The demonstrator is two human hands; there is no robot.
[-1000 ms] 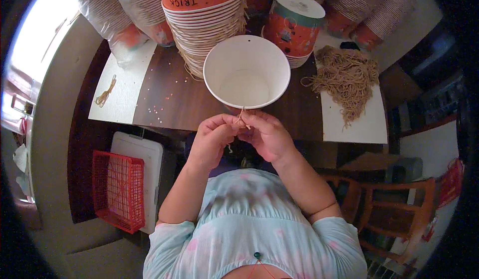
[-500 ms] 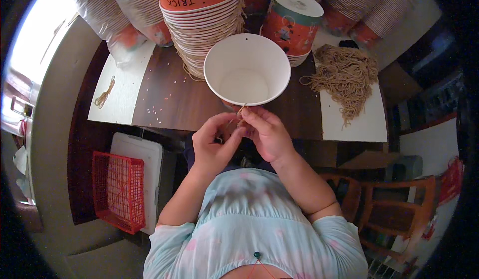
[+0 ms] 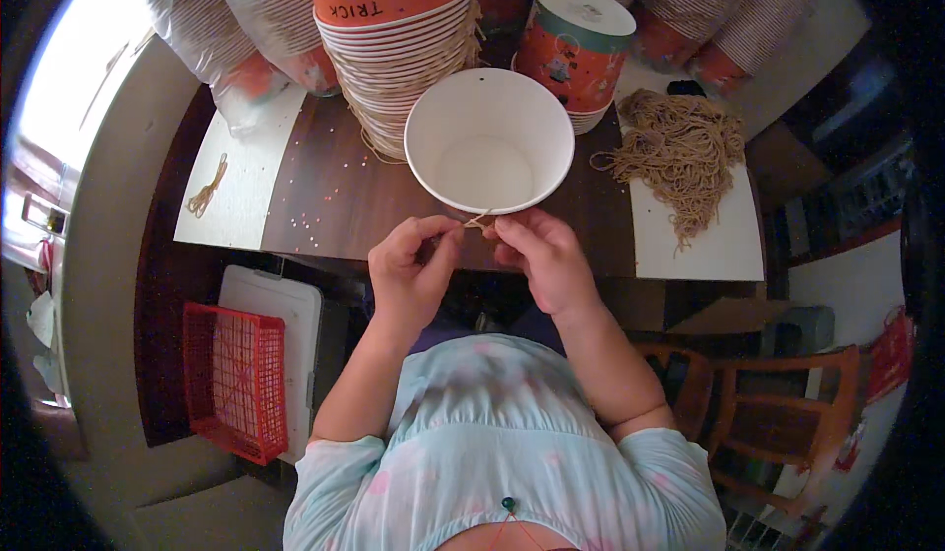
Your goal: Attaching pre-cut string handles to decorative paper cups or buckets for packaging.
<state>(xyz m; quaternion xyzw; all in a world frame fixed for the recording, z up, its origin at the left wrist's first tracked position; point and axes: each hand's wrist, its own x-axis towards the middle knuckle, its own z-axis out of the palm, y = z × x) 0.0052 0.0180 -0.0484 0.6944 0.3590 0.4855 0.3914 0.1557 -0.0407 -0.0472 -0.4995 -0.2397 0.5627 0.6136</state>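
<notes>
A white paper bucket lies tipped at the table's front edge, its open mouth facing up toward me. Just below its near rim, a tan cord runs between my two hands and crosses over itself. My left hand pinches one side of the cord between thumb and finger. On the other side, my right hand grips the cord with thumb and forefinger. Whether the cord passes through the bucket's rim is too small to tell.
Behind it rises a tall stack of orange buckets with cords; an upturned orange bucket stands right of it. A heap of tan cord lies at right, a small cord bundle at left. A red basket sits below the table.
My hands have drawn apart, stretching the cord between them near the rim. The bucket has shifted very slightly.
</notes>
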